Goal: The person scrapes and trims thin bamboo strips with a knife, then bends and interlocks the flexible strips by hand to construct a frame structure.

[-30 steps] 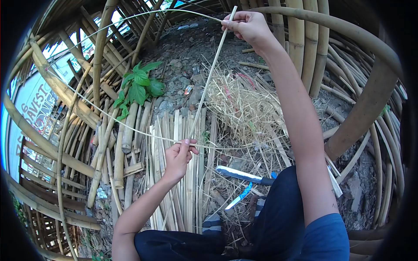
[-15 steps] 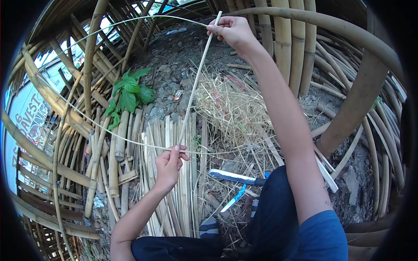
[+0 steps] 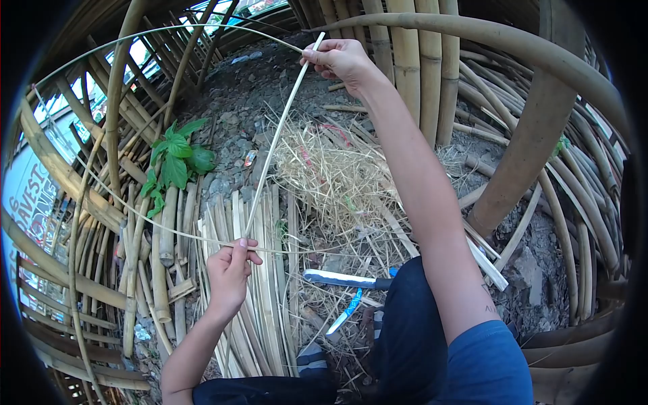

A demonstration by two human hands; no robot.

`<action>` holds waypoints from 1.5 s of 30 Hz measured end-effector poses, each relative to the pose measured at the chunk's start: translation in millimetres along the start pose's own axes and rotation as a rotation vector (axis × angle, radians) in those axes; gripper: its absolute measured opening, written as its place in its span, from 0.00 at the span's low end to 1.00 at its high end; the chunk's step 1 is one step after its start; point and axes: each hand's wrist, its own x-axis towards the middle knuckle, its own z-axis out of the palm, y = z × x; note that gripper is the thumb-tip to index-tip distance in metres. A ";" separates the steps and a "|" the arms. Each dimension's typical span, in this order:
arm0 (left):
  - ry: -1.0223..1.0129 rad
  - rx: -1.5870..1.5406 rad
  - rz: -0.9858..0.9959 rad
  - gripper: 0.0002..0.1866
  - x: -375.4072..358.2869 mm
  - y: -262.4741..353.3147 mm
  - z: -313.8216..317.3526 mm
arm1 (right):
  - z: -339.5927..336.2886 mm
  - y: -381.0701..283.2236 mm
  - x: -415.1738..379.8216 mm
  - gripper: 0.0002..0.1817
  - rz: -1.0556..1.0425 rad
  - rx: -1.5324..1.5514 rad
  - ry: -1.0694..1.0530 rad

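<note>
The person is sitting on the ground among cut bamboo, with both hands working one thin bamboo strip [image 3: 273, 145]. The right hand [image 3: 339, 59] is raised at the top of the view, arm stretched out, its grip clenched on the upper end of the strip, pinching it between thumb and fingers. The left hand [image 3: 229, 266] is lower and nearer the body, its grip closed around the lower end of the same strip, fingertips curled over it. The strip is running straight and taut between the two hands, tilted from upper right down to lower left, clear of the ground.

A second, finer sliver [image 3: 135, 40] is peeling away from the strip at the right hand, arcing far out to the left, curving down and coming back across the ground to the left hand. Whether it is still joined to the strip at the lower end cannot be told.

Under the left hand a bundle of flat slats [image 3: 260, 317] is lying side by side on the ground. Just right of it a large knife [image 3: 337, 278] is lying flat beside the person's knee, blade pointing left. A heap of dry shavings [image 3: 331, 165] is sitting beyond it, under the strip. A green plant [image 3: 175, 152] is growing to the left among round poles [image 3: 405, 74] and stony soil.
</note>
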 end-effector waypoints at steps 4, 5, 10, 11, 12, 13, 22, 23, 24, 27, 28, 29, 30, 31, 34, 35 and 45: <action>0.005 -0.027 -0.024 0.17 -3.0 5.8 4.7 | -5.7 7.2 1.5 0.07 0.014 0.016 -0.015; 0.004 -0.019 -0.029 0.17 -3.2 6.0 5.5 | -5.4 6.5 1.5 0.07 0.018 0.018 -0.019; 0.005 -0.026 -0.031 0.17 -2.6 2.9 6.0 | -4.7 5.4 1.2 0.07 0.013 -0.022 -0.015; 0.009 -0.021 -0.026 0.17 -2.8 1.7 6.2 | -4.5 7.3 2.1 0.07 -0.001 -0.023 -0.022; 0.013 -0.017 -0.022 0.17 -3.0 1.0 6.2 | -3.0 9.8 3.2 0.07 0.000 -0.022 -0.022; 0.014 -0.017 -0.023 0.17 -3.1 1.1 6.6 | -0.6 12.5 4.7 0.08 -0.054 -0.038 -0.017; 0.045 0.001 -0.053 0.17 -3.9 -5.4 7.9 | 13.6 24.4 11.7 0.10 -0.220 -0.048 -0.019; 0.036 -0.012 -0.048 0.17 -3.4 -6.6 7.4 | 15.1 24.5 12.0 0.10 -0.258 -0.036 -0.016; 0.027 -0.024 -0.044 0.17 -3.2 -7.1 6.9 | 15.3 24.6 11.7 0.10 -0.257 -0.035 -0.019; 0.035 -0.039 -0.047 0.17 -4.1 -5.7 8.2 | 12.1 23.9 10.5 0.10 -0.261 -0.034 -0.029; 0.037 -0.039 -0.048 0.17 -4.5 -4.8 8.5 | 10.7 23.2 10.5 0.09 -0.231 -0.004 -0.044; 0.028 -0.042 -0.055 0.18 -4.7 -3.7 8.9 | 9.1 22.3 10.7 0.09 -0.201 0.024 -0.060; 0.019 -0.044 -0.063 0.18 -4.9 -3.2 8.9 | 8.0 22.2 10.4 0.09 -0.201 0.025 -0.062; 0.020 -0.044 -0.065 0.18 -4.6 -3.7 8.4 | 7.0 22.3 9.9 0.08 -0.199 0.015 -0.054; -0.020 -0.049 -0.073 0.18 -3.7 -5.5 6.6 | 3.2 21.6 9.0 0.08 -0.176 -0.006 -0.047; -0.065 -0.095 -0.085 0.18 -2.4 -4.1 6.0 | 3.0 23.0 7.1 0.09 -0.151 -0.013 -0.043; -0.186 -0.130 -0.201 0.20 -1.5 -3.8 1.1 | -12.2 32.9 7.6 0.06 0.187 0.015 -0.115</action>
